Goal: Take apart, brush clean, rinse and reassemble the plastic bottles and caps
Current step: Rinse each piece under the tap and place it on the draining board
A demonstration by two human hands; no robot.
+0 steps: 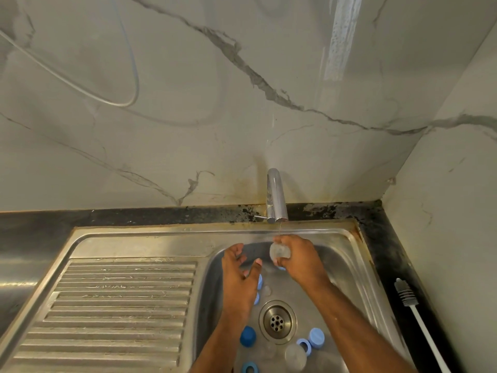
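Rinsing stage, by the look of it. Right hand [295,255], just right of frame centre, curled round a small clear plastic piece [279,251], thumb and fingers wrapped about it, held directly under the spout of the chrome tap [275,196] where a thin thread of water falls. Hard to tell whether that clear piece is a bottle or a dome cap, and its long axis cannot be made out with certainty, though its open or rounded end seems turned leftward toward the other hand. Left hand [240,267], just left of it and a little lower in the frame, fingers spread and relaxed, holding nothing, palm facing the piece with a small gap between. So the key relation: clear piece up and to the right of the empty left grip, near but apart, right hand already on it and left hand next nearest. Likely next call: left hand closing that gap to turn or steady the piece under the stream. Remaining parts lying in the steel sink [347,267] basin around the drain [277,321]: dark blue cap [247,335] lower centre, light blue cap [316,337] and light blue ring [304,345] lower right of the drain, another clear piece [295,358] below them. Bottle brush [419,319] lying on the dark worktop [390,254] at right, untouched.
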